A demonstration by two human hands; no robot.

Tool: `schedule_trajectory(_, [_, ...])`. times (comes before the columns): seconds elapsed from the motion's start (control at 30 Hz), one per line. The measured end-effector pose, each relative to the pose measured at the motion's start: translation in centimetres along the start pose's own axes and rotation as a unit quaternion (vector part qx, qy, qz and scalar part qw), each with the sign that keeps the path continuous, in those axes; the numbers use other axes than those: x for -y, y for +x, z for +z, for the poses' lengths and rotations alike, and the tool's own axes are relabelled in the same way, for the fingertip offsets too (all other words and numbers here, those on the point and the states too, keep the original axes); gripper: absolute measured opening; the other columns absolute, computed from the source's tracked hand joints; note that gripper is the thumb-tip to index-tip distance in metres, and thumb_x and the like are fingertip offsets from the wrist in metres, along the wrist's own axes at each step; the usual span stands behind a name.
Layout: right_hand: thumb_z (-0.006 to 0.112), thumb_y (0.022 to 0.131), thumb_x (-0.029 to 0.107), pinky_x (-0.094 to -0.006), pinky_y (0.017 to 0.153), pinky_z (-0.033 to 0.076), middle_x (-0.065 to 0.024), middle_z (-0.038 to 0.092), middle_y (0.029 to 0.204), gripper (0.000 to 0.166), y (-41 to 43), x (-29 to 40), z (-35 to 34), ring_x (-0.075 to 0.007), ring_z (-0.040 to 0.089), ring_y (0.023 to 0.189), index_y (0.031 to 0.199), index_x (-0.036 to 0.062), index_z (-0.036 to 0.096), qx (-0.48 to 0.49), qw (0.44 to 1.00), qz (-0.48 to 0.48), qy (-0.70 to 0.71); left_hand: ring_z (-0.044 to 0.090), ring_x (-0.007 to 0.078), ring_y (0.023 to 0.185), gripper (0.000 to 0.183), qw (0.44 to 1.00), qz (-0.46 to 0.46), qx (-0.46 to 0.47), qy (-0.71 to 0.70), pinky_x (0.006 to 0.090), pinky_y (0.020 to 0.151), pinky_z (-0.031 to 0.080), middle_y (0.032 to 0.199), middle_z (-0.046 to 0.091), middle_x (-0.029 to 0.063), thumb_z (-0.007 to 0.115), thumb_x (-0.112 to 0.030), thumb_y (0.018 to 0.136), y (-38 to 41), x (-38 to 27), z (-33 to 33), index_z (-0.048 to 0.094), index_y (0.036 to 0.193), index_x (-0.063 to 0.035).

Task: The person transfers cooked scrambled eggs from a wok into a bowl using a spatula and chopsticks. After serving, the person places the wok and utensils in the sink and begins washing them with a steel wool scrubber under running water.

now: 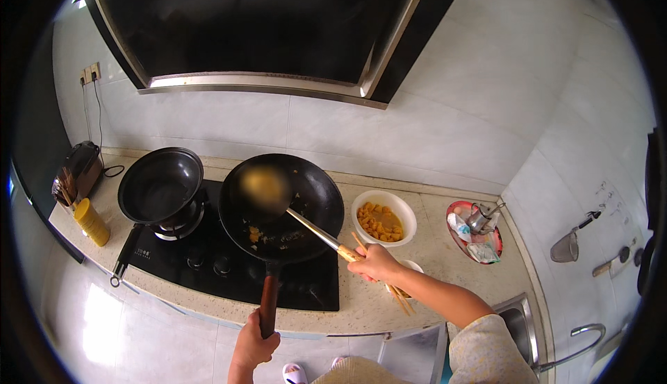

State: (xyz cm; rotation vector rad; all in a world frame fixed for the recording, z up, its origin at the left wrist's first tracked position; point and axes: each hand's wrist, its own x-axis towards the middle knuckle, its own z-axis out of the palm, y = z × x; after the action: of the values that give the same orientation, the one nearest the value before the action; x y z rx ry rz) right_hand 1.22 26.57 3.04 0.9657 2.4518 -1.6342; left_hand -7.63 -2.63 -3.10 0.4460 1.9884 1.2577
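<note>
My left hand (254,341) grips the wooden handle of a black wok (323,191), which sits over the right side of the gas hob (208,274). In my right hand (376,263) is a ladle (318,231) with a metal shaft and a light handle; its head is over the wok, blurred and yellowish. Wooden chopsticks (401,300) also pass by my right hand; whether it holds them I cannot tell. Bits of yellow food (254,234) lie in the wok. A white bowl (410,212) of orange-yellow chunks in liquid stands right of it. A smaller bowl (414,266) is partly hidden behind my right forearm.
A second black pan (161,186) rests on the left burner. Further left are a yellow canister (91,222) and a utensil holder. A red tray (451,212) with a metal pot stands at the right, near the sink (516,326). The range hood (260,84) hangs above.
</note>
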Motion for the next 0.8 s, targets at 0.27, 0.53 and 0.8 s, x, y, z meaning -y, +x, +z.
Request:
schedule_trajectory(0.27, [0.062, 0.070, 0.018, -0.0255, 0.035, 0.036, -0.0012, 0.048, 0.047, 0.018, -6.7, -2.0, -3.6, -0.0092, 0.045, 0.037, 0.076, 0.0043, 0.052, -0.042, 0.999, -0.003, -0.025, 0.043, 0.0131, 0.041, 0.051, 0.999, -0.002, -0.002, -0.052, 0.0265, 0.033, 0.034, 0.065, 0.044, 0.0070, 0.053, 0.001, 0.069, -0.5, -1.2, -0.3, 0.033, 0.116, 0.0024])
schedule_trajectory(0.53, [0.065, 0.070, 0.019, -0.0232, 0.038, 0.035, 0.0003, 0.049, 0.055, 0.028, -15.4, -5.4, -5.5, -0.0068, 0.043, 0.040, 0.090, 0.0016, 0.056, -0.122, 0.991, 0.049, 0.040, 0.039, 0.0118, 0.040, 0.051, 0.999, -0.022, -0.007, -0.041, 0.0253, 0.032, 0.031, 0.063, 0.042, 0.0060, 0.050, 0.004, 0.070, -1.2, -3.3, 0.1, 0.032, 0.117, -0.0031])
schedule_trajectory(0.8, [0.067, 0.070, 0.021, -0.0233, 0.042, 0.038, -0.0020, 0.053, 0.060, 0.033, -24.6, -9.2, -5.8, -0.0084, 0.048, 0.045, 0.097, 0.0039, 0.057, -0.255, 0.960, 0.115, -0.015, 0.031, 0.0076, 0.034, 0.040, 0.997, -0.040, -0.043, -0.051, 0.0229, 0.028, 0.023, 0.057, 0.035, 0.0018, 0.045, 0.001, 0.075, -1.0, -2.3, 0.8, 0.035, 0.112, -0.0107])
